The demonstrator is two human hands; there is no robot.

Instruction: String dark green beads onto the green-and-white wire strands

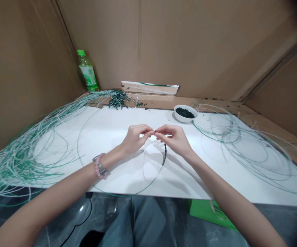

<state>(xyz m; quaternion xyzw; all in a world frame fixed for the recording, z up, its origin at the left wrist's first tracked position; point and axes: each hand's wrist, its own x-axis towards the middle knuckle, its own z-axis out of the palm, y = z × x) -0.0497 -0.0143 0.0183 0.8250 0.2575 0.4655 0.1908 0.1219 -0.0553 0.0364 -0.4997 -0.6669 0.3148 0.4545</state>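
My left hand (137,138) and my right hand (173,138) meet fingertip to fingertip above the white board, both closed in a pinch. From beneath my right hand hangs a thin cord strung with dark green beads (165,155). Its bare green length (148,187) curves down to the board's front edge and off to the left. Whatever sits between the touching fingertips is too small to make out. Behind my right hand stands a white bowl (182,118) filled with small dark beads (185,112).
Tangled green and white cords (22,161) cover the left side, their beaded ends (117,99) bunched at the back. Looser cord coils (253,151) lie at right. A green-capped bottle (88,73) stands in the corner of the cardboard walls (164,44). A green bag (202,212) is below the board.
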